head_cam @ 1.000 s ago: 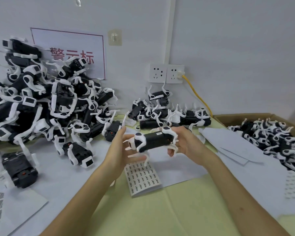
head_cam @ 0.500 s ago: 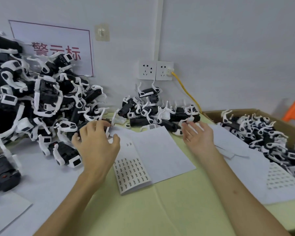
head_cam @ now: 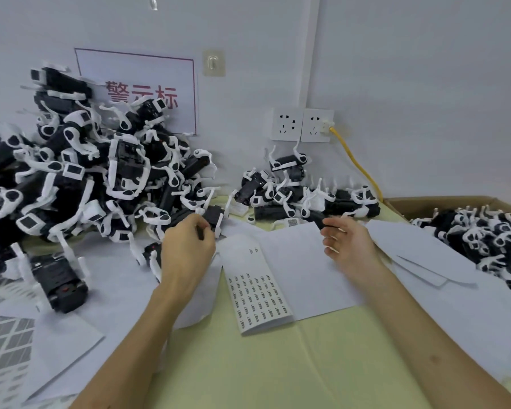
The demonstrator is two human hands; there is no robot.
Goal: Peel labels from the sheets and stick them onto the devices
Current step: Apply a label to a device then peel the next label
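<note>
Where left grip [head_cam: 186, 249] curls, sheet [head_cam: 260, 293] adjoins.

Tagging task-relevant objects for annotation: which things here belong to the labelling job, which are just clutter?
Job: label sheet, big device pile, small device pile, boxed devices, device the left hand grips.
Clutter: wall sockets, yellow cable, wall sign, hook.

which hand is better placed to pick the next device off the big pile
Left. The left hand curls its fingers on a device at the big pile's near edge; the right hand, fingers relaxed, is beyond the label sheet, by the small pile.
</note>
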